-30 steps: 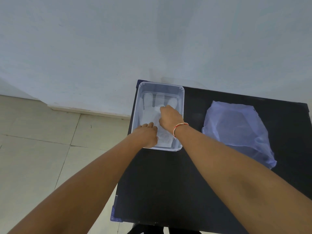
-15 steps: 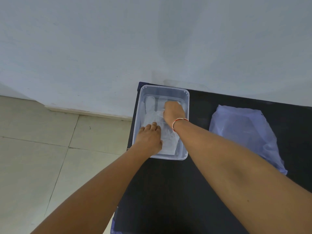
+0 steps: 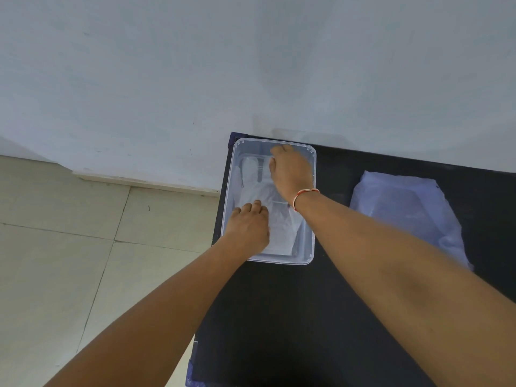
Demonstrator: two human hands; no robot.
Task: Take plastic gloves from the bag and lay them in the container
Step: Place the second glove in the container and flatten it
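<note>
Gloves (image 3: 275, 219), thin and translucent white, are lying flat inside the clear container (image 3: 227, 202), their finger ends pointing toward the wall and the cuff end near the container's front rim. Going from the left: tiled floor (image 3: 69, 247) is filling that side, and the black table (image 3: 279, 317) is starting only at the container's left wall, so you are working right at the table's left edge with no margin there. The container's far rim is sitting just short of the table's back edge and the pale wall (image 3: 251, 65).

Your left hand (image 3: 247, 229) is resting palm down over the container's near left corner, fingers loosely together and pressing on the glove material; it is not closing around anything. Your right hand (image 3: 291, 174) is reaching to the far right corner of the container, knuckles up, fingers curled down toward the glove tips; you cannot tell from this angle whether it is pinching the plastic or only pressing it. A red and white thread band (image 3: 303, 195) is circling that wrist.

Right of the container, a strip of bare tabletop is lying open, then the crumpled pale blue bag (image 3: 405, 213) is lying well apart from the container. The broad front part of the table beneath your forearms is bare.
</note>
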